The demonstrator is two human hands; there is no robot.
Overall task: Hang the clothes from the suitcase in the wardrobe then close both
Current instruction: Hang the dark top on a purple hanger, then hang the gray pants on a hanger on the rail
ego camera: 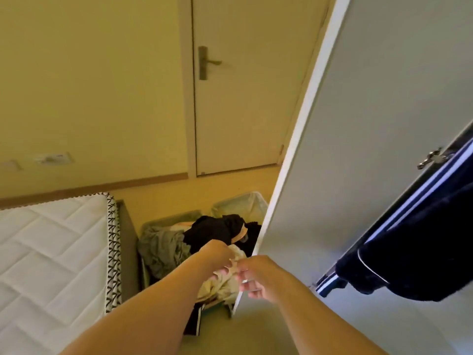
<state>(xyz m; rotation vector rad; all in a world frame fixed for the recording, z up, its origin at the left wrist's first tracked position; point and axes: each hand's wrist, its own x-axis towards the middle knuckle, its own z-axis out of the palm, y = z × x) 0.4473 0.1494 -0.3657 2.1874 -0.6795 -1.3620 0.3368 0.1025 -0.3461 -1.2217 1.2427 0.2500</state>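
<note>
Both bare arms reach forward and down over the open suitcase (179,242), which lies on the floor between the bed and the open wardrobe door (358,149). The left hand (217,254) is curled shut on a bunch of cream cloth (225,280), its fingertips pressed into the folds; the right hand (258,274) meets it from the other side, fingers bent and pinching the same cloth at its upper edge (a pale ring shows on one finger). The cream cloth sits at the near edge of the suitcase, touching the door's lower edge. Behind it in the suitcase lie a crumpled grey garment (163,247) on the left side and a heap of black clothes (217,229) toward the far right corner. A dark navy garment with white stripes (419,247) hangs in the wardrobe at the right, past the door's inner face. The bare quilted mattress (51,252) fills the left, its side band printed with a black crisscross pattern. A closed room door with a lever handle (207,63) stands in the far wall. No writing or label can be read anywhere.
</note>
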